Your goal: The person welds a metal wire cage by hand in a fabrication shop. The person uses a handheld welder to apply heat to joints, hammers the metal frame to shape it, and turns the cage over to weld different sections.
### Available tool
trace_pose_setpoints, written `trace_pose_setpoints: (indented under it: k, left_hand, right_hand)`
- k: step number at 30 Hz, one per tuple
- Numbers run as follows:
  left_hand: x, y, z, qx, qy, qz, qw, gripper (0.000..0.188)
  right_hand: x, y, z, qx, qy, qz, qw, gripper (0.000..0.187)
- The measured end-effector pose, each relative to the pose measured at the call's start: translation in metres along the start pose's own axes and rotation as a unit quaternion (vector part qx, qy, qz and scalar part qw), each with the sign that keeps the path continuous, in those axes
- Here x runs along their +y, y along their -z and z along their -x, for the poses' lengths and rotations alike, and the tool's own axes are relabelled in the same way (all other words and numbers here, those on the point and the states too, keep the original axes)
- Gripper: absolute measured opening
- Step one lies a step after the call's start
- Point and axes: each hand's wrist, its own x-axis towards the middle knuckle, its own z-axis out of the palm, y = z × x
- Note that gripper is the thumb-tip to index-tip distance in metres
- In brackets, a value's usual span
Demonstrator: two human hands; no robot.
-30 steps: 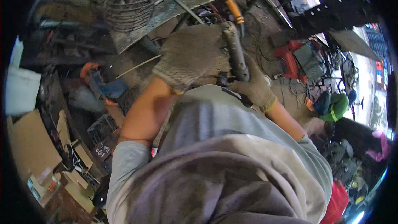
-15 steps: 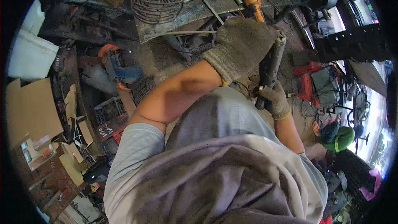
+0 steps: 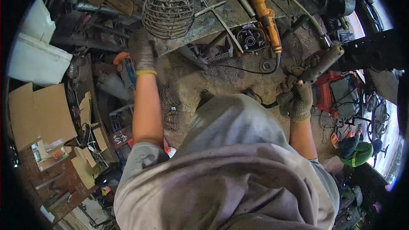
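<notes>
My right hand (image 3: 300, 102), in a knitted work glove, is wrapped round the ridged handle of a grey welding electrode holder (image 3: 321, 66). A thin welding rod (image 3: 294, 2) runs from the holder's tip toward the upper left, over the workbench. At the left corner of the metal workbench (image 3: 208, 21) is my gloved left hand (image 3: 142, 53), just below and left of a round cage of coiled metal rod (image 3: 168, 10). Its fingers are dark and smeared, so I cannot tell whether they touch the cage or the bench.
An orange angle grinder (image 3: 266, 15) lies across the bench edge, its cord hanging below. A T-shaped metal bar (image 3: 223, 25) lies beside the cage. Under the bench is a dark plastic crate (image 3: 219, 55). A person in green (image 3: 358, 153) is at the right; cardboard (image 3: 44, 115) is at the left.
My left hand has left the electrode holder and swung left to the bench corner. My right hand has moved the holder rightward, and the welding rod now extends from its tip over the bench.
</notes>
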Motion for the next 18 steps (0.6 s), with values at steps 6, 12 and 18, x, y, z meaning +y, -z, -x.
trace_pose_setpoints:
  k: [6,12,18]
  left_hand:
    - [-0.038,0.004,-0.092,-0.213,0.141,0.254,0.933,0.049]
    - [-0.025,-0.01,-0.085,-0.323,0.151,0.359,0.863,0.054]
    - [-0.004,-0.024,-0.065,-0.281,0.19,0.336,0.879,0.054]
  right_hand:
    - [0.019,-0.04,0.006,0.108,0.095,0.116,0.983,0.062]
    - [0.068,-0.085,0.021,0.134,0.131,0.031,0.982,0.063]
    - [0.107,-0.075,0.049,0.187,0.142,0.073,0.969,0.062]
